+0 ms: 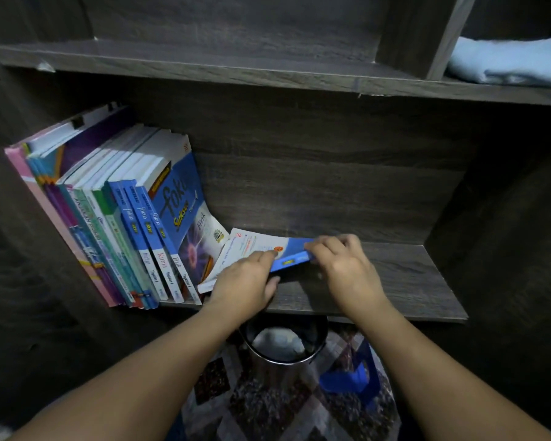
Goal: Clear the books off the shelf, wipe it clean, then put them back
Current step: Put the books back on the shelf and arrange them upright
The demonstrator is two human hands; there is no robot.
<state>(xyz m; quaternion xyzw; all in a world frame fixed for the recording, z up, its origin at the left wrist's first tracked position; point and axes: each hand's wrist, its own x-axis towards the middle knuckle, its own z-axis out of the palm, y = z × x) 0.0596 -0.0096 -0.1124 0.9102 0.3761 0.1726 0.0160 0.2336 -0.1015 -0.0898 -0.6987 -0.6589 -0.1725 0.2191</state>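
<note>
Gripping one blue-and-white book [295, 257] with two hands: left hand [248, 281] curled over its cover, thumb underneath; right hand [341, 265] pinching its right edge with bent fingers. Held tilted, low over the shelf board [395, 281], just beside the row of standing books [86, 198] leaning left, with three blue Fokus spines [150, 237] countable at its right end. Below, one metal bin [283, 342]; on the upper shelf at right, one folded pale blue cloth [506, 62].

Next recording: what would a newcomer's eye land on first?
The left hand and right hand grip a thin blue book at the middle of the shelf. A row of books leans at its left end, and a pale cloth lies on the shelf above, right.
</note>
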